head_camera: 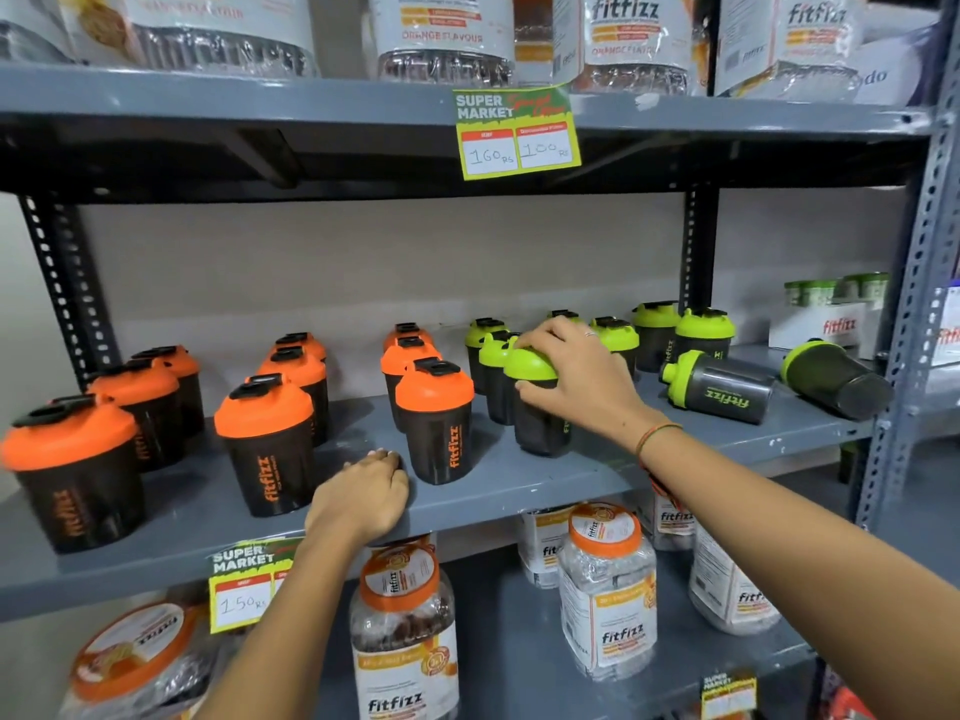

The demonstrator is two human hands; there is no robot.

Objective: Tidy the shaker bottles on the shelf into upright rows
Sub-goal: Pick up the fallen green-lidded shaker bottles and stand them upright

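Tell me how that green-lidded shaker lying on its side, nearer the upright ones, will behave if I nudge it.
The lying shaker looks round-bodied, so it would probably roll. It appears empty, likely light. Its smooth plastic may slide on the painted shelf.

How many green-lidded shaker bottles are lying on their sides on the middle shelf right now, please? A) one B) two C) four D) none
B: two green-lidded bottles lie tipped at the right end of the shelf, one with its logo showing and another further right.
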